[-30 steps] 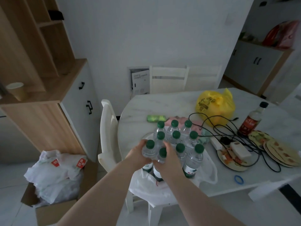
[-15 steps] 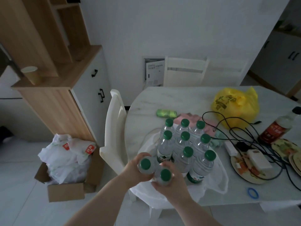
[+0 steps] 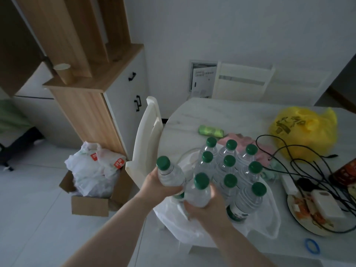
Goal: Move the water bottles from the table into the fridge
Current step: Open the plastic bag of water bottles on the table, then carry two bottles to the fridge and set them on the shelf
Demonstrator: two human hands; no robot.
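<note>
Water bottle (image 3: 170, 173) in left grip (image 3: 158, 185), another bottle (image 3: 198, 191) in right grip (image 3: 207, 206).

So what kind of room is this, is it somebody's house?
Probably yes, a home dining area. There's a white table with a chair pushed up to it, a wooden cabinet holding a paper cup, and water bottles waiting to be put away.

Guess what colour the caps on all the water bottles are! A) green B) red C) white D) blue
A: every bottle has a green cap, both the bottle in the left hand and the one in the right hand, and the water bottles standing on the table.
</note>
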